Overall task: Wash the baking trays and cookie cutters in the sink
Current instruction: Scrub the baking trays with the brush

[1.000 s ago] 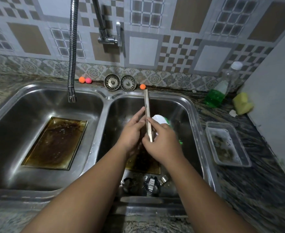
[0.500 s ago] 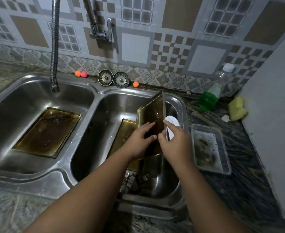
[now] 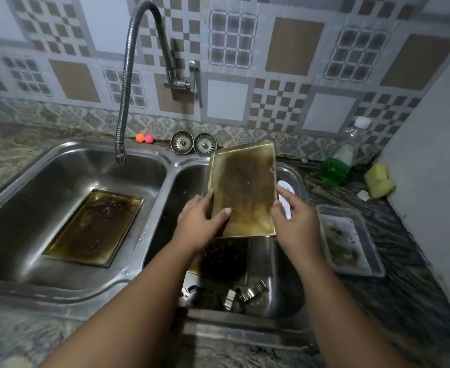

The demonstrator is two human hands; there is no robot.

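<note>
I hold a greasy, brown-stained gold baking tray (image 3: 245,187) tilted upright over the right sink basin (image 3: 287,293), its dirty face toward me. My left hand (image 3: 201,223) grips its left edge. My right hand (image 3: 295,224) holds a white scrubber (image 3: 285,197) against the tray's right edge. A second dirty tray (image 3: 223,258) lies flat in the right basin below. Several metal cookie cutters (image 3: 242,294) sit at that basin's near end. A third dirty tray (image 3: 96,227) lies flat in the left basin (image 3: 19,208).
A flexible tap (image 3: 124,107) hangs over the left basin. Two strainers (image 3: 193,143) and small orange and pink balls (image 3: 144,138) sit on the back rim. A green soap bottle (image 3: 338,160), a yellow sponge (image 3: 379,180) and a clear plastic tub (image 3: 348,245) stand on the right counter.
The tray has turned from edge-on to facing me with its dirty side, and my view has shifted back and up. Both hands have stayed on the tray.
</note>
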